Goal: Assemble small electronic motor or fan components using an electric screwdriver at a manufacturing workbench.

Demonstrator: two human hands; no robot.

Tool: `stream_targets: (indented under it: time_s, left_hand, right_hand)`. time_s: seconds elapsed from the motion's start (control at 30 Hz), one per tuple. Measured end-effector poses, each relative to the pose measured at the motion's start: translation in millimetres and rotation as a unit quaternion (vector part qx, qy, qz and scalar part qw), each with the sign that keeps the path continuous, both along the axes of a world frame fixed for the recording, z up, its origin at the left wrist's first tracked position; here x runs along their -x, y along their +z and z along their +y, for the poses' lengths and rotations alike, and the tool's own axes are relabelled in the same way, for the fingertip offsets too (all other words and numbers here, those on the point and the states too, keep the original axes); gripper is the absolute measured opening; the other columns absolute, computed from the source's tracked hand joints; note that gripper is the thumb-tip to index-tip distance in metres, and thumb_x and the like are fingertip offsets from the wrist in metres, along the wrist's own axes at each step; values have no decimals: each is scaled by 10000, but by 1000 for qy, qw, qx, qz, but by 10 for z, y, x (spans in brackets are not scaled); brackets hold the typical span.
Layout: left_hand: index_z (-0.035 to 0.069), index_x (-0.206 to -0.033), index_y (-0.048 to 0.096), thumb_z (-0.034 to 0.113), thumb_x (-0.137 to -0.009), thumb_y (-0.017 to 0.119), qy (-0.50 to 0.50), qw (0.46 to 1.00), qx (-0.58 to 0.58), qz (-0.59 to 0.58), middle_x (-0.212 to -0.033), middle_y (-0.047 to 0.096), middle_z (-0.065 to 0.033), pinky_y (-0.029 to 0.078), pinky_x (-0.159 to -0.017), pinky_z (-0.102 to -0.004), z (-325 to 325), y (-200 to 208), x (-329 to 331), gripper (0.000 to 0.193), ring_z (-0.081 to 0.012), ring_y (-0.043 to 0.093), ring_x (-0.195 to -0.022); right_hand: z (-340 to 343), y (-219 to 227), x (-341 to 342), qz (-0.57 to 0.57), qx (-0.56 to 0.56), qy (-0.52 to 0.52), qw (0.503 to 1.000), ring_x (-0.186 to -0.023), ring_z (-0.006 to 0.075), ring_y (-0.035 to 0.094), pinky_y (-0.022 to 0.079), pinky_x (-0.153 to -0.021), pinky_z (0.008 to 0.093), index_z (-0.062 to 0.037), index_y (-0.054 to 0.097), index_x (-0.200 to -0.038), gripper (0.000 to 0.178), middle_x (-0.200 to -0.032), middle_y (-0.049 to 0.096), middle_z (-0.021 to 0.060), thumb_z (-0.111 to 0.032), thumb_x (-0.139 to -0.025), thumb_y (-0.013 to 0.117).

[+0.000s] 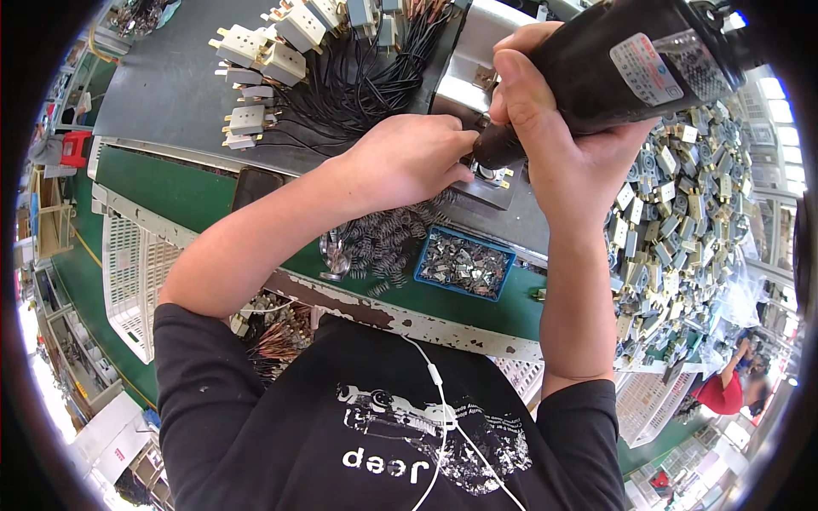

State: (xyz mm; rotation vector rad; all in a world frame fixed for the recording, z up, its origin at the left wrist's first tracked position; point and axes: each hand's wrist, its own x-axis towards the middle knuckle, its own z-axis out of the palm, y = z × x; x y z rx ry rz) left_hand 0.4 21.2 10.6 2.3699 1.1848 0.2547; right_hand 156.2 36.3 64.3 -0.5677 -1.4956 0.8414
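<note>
My right hand (571,145) is wrapped round the body of a black electric screwdriver (588,68), its nose slanting down to the left. Just under that nose sits a small part with brass-coloured pins (503,176), mostly covered, on a metal fixture (486,194). Close against the tool's nose, my left hand (417,157) is closed, thumb and fingers pinched together at the fixture. What lies between those fingers is hidden. Black cords (358,102) with cream and grey plugs (285,64) at their ends lie beyond my left hand.
Loose coil springs (379,243) are heaped near my left forearm, beside a blue tray (422,271) of small metal parts. A large pile of plug pieces (682,221) covers the right side. White plastic crates (128,272) stand at the left. Another person in red (720,392) is at far right.
</note>
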Motion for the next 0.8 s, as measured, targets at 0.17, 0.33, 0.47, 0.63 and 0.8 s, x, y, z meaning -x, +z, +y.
stream_targets:
  time_s: [0.17,0.33,0.47,0.63,0.8]
  left_hand:
    - [31,-1014,642,271,-923,687,-1,1000,0,-7,-927,657,-144,567,-779,-451,16,-20,-6,261,-347,684,-899]
    - [28,-1032,645,273,-922,690,-2,1000,14,2,-930,660,-152,568,-777,-450,30,6,-18,272,-351,686,-902]
    - [30,-1025,653,281,-915,700,4,1000,6,-11,-930,663,-154,569,-780,-452,52,-63,-9,278,-358,687,-896]
    - [43,-969,670,292,-882,733,6,1000,4,-30,-926,651,-126,561,-793,-448,12,-174,29,271,-331,685,-901]
    - [96,-1062,689,258,-854,750,-76,978,-183,-66,-967,624,-55,521,-819,-379,-28,-173,-90,271,-241,652,-961]
  right_hand:
    - [13,-4,-1,-17,8,-1,1000,-615,111,626,514,-545,234,59,620,-989,161,-917,710,111,86,-867,722]
    - [-1,-30,45,20,1,3,1000,-638,113,633,516,-550,231,62,624,-982,144,-927,712,119,100,-871,707]
    - [37,-24,19,-15,-6,9,1000,-639,109,634,515,-551,228,62,627,-990,140,-947,720,118,89,-878,706]
    - [-47,36,68,-40,29,-64,997,-630,97,628,514,-555,229,73,626,-1032,170,-979,731,107,81,-880,702]
    - [-263,401,-311,-7,60,-97,993,-618,156,604,529,-579,292,-48,289,-1520,650,-1048,670,254,43,-957,603]
